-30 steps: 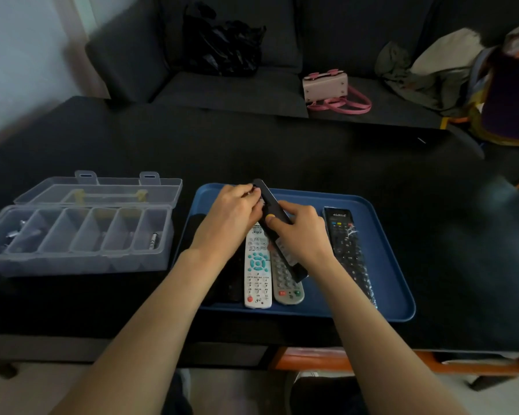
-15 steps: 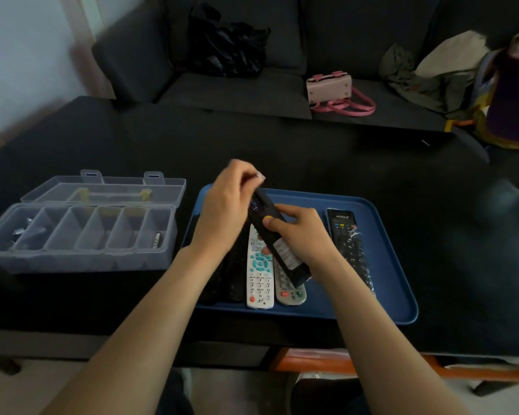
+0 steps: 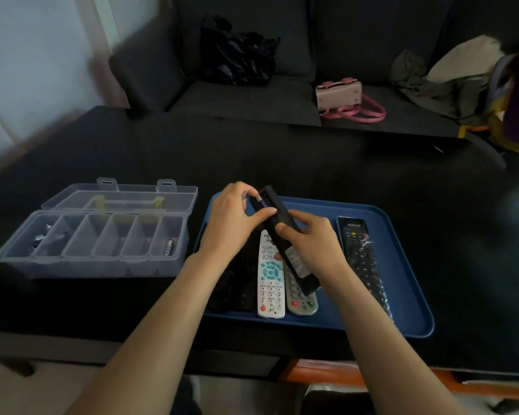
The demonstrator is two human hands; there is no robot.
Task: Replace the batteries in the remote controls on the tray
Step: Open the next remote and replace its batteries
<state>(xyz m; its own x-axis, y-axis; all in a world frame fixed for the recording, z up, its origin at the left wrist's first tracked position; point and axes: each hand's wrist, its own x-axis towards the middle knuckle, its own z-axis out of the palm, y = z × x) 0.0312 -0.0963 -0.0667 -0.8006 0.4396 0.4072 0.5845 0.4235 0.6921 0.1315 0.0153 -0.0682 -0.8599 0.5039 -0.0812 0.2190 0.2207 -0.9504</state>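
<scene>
Head view: your right hand is gripping the black remote face-down, tilted above the blue tray, thumb lying across its back. Your left hand is curling round its far end, thumb pressing beside a battery sitting in the open compartment.
</scene>
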